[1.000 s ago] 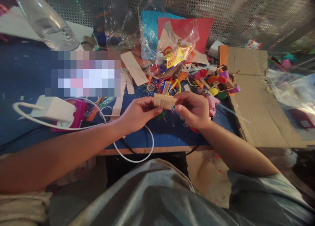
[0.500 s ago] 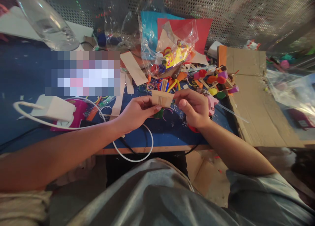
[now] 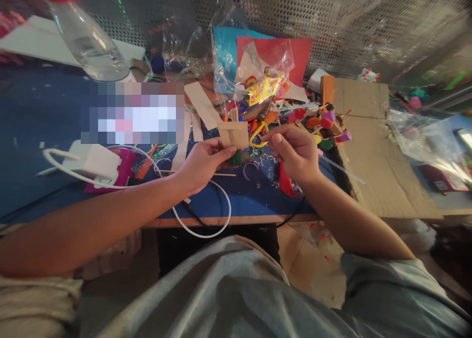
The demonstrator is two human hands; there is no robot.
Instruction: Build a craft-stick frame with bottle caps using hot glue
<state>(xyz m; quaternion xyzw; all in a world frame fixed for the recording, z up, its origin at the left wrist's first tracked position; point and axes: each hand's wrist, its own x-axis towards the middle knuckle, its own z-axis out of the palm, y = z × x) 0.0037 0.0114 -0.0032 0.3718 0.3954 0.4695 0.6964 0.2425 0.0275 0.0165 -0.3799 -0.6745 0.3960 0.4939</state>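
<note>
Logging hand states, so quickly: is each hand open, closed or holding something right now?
Left hand: closed, holding the small tan cardboard piece.
Right hand: fingers partly curled; whether it holds anything small cannot be told.

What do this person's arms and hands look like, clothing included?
The left hand and right hand are bare, with no glove or watch visible. The left sleeve looks tan-grey, the right sleeve grey; both stop short of the wrists. The top is grey.

It's a crowded blue tabletop (image 3: 254,205)! Flat cardboard (image 3: 383,171) covers the right; a magenta socket block (image 3: 126,165) sits left, clear bottle (image 3: 96,53) far left.
</note>
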